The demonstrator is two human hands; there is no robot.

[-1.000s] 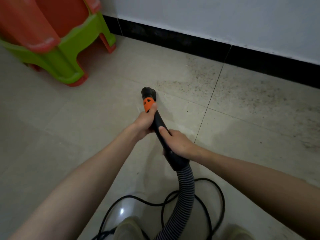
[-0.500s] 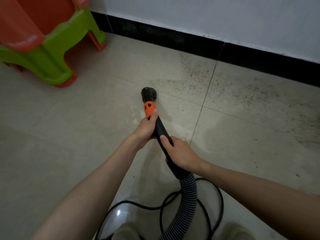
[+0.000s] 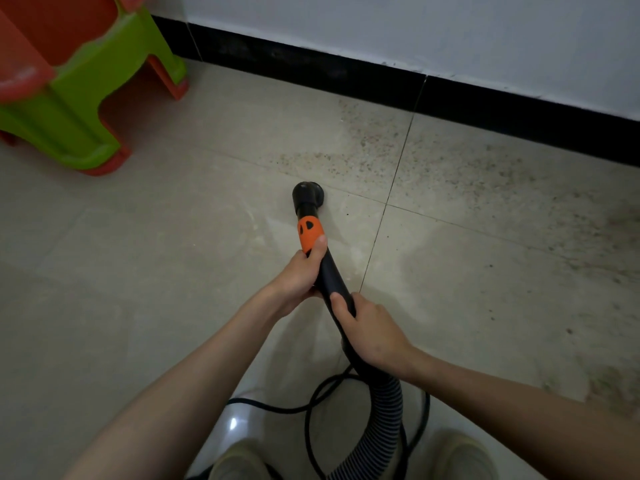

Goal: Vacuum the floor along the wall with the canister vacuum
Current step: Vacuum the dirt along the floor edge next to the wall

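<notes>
- Vacuum nozzle [image 3: 307, 195] sits on floor tile [image 3: 194, 237], short of the speckled dirt [image 3: 450, 174] along the baseboard [image 3: 346, 77].
- Left hand [image 3: 298, 278] and right hand [image 3: 370, 334] both grip the wand [image 3: 329, 271].
- Advise: keep nozzle flat, sweep slowly toward the baseboard.

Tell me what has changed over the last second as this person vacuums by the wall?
Little. The nozzle has slid slightly right across the floor, closer to the tile joint and the dusty patch, but is not yet on the dust. The view has drifted too. Unchanged: the left hand keeps its grip just below the orange collar, the right hand lower on the wand, above the ribbed hose.
</notes>
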